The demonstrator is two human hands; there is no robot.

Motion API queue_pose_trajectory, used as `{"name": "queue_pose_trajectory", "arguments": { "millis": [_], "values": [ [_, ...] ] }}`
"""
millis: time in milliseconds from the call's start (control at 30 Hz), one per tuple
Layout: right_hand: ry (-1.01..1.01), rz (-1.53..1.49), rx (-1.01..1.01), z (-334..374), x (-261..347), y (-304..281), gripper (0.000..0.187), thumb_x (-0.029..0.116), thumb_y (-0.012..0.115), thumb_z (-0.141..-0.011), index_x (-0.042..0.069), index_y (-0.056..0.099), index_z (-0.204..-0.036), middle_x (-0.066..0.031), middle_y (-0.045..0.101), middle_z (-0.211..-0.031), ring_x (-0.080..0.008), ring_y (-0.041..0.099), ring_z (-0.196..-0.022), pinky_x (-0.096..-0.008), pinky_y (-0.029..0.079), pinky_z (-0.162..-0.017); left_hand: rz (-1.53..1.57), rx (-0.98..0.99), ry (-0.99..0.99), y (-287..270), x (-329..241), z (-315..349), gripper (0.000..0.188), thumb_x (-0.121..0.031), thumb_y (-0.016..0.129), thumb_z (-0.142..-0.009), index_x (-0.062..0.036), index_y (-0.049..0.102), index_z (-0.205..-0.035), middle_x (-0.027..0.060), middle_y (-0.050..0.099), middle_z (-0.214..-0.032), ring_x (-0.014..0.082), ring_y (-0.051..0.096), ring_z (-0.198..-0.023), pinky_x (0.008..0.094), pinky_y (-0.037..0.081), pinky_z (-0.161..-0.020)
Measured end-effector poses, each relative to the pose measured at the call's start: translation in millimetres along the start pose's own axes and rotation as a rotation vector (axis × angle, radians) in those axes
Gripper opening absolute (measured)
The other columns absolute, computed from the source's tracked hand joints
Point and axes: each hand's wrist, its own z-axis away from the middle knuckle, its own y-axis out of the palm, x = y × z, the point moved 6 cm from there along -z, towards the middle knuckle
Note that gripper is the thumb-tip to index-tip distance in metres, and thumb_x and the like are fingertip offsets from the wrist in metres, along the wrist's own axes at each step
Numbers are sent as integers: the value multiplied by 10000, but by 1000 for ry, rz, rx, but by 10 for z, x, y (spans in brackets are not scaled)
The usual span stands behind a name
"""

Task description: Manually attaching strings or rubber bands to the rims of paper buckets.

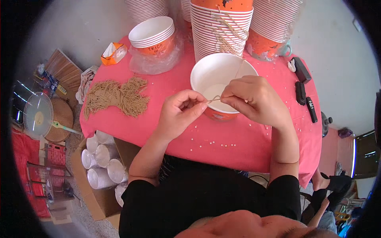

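A table under pink cloth point(166, 81) spreads before the person, bearing a tall stack of white-rimmed orange buckets point(204, 35). Nearer stands a single round white-lined orange bucket point(204, 75). Over its near rim, the right hand point(256, 99) and left hand point(180, 109) each pinch, thumb against finger, a thin tan twine cord point(213, 100) (looped between their fingertips), which seems, though faintly seen, to run inside the bucket.

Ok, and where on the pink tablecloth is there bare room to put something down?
The pink tablecloth shows bare between the twine bundle and the left hand, and right of the right forearm, below the black elongated objects. The back is crowded with stacked paper buckets; small white bits dot the front middle.
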Motion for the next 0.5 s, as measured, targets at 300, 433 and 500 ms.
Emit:
{"name": "queue_pose_trajectory", "arguments": {
  "millis": [300,433,500],
  "values": [
    [-47,53,-9,-29,8,152,84,94,698,-764,39,638,-786,-81,607,-710,-284,605,-677,-381,437,-592,120,4,-37,75,48,34,65,-43,640,-903,-8,631,-958,-30,618,-837,7,530,-711,167,418,-605],
    [-55,100,-1,-48,15,200,90,102,704,-749,50,641,-786,-75,603,-708,-280,605,-678,-382,432,-583,154,14,-85,89,115,62,67,-41,631,-912,-8,634,-969,-30,622,-845,7,535,-727,167,425,-615],
    [-63,123,-11,-53,14,212,91,110,702,-747,55,641,-784,-69,601,-711,-276,603,-675,-382,434,-583,173,12,-94,97,119,67,71,-42,630,-914,-8,635,-975,-29,624,-849,9,540,-734,167,428,-620]
  ]
}}
